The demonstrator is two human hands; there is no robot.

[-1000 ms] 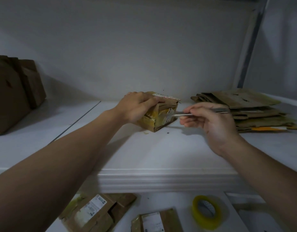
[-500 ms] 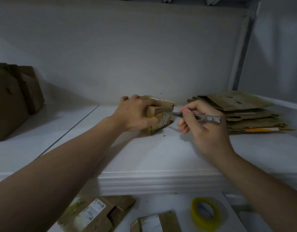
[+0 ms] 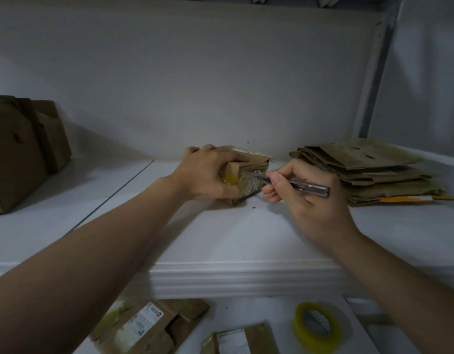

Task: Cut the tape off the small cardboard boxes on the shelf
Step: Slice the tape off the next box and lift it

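Note:
A small brown cardboard box [image 3: 251, 162] wrapped in yellowish tape sits on the white shelf [image 3: 220, 238], near the back wall. My left hand [image 3: 208, 172] grips it from the left, fingers curled over its top and thumb on the near face. My right hand [image 3: 305, 198] holds a slim metal utility knife [image 3: 307, 186] like a pen. The blade tip touches the taped near face of the box, just right of my left thumb.
A stack of flattened cardboard boxes [image 3: 369, 172] lies on the shelf at the right. Larger brown boxes [image 3: 21, 154] stand at the far left. Below the shelf edge are labelled cardboard boxes [image 3: 144, 328] and a roll of yellow tape [image 3: 316, 325].
My left hand turned the box flatter and shifted its grip over the top. My right hand brought the knife leftwards until the blade met the box's taped face.

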